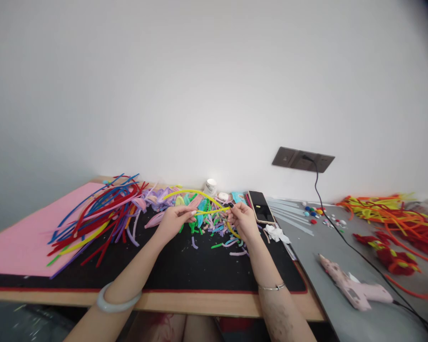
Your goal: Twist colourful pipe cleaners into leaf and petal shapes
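Note:
A bright yellow pipe cleaner [214, 211] stretches between my two hands above the black desk mat [192, 266]. One length of it arcs up behind and loops round toward the right. My left hand [174, 221] pinches one stretch between thumb and fingertips. My right hand [241, 219] has its fingers closed on the other side, with a dark fingernail showing at the pinch. Behind and below the hands lies a heap of cut pipe cleaner pieces [219, 223] in purple, green and pink, partly hidden by the hands.
Long pipe cleaners [103, 213] lie on pink sheets [28, 237] at left. A paper cup [210, 186] and a phone [260, 207] stand near the wall. At right are glue sticks [292, 216], pompoms [312, 212], a corded glue gun [353, 285] and orange-red pipe cleaners [395, 218].

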### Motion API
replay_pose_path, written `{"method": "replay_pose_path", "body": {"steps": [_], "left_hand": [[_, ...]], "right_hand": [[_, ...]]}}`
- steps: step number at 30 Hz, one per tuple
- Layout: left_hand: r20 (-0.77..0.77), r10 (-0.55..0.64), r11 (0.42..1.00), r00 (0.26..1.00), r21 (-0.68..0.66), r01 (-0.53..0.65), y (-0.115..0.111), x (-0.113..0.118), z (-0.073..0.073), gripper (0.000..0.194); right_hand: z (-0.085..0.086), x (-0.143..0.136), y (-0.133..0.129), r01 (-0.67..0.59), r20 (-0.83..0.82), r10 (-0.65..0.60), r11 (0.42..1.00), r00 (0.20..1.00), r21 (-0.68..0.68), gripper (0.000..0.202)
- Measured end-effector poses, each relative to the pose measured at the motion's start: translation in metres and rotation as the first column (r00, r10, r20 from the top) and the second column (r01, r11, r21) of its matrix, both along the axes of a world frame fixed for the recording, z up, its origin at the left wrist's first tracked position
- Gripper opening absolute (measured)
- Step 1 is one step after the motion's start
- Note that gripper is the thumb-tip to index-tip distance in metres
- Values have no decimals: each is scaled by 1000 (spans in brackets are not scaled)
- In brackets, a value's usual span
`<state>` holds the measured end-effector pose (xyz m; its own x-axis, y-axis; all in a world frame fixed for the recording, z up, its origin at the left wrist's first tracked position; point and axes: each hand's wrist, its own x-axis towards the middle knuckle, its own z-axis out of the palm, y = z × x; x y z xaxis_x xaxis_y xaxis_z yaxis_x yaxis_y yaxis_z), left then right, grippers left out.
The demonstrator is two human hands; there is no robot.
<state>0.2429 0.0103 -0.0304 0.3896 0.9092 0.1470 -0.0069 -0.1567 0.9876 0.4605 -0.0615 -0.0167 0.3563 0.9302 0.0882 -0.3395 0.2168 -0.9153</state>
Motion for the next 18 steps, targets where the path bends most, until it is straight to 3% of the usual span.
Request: {"method": "replay_pose_path", "body": {"steps": [9,18], "left_hand": [[-18,31,998,999,59,-29,-3,1,6,28],[39,85,993,996,83,-88,-7,7,5,24]], "right_hand": [[-4,-6,2,-46,-101,46,999,994,3,42],[-11,-19,6,70,-126,-64,997,990,43,33]]}}
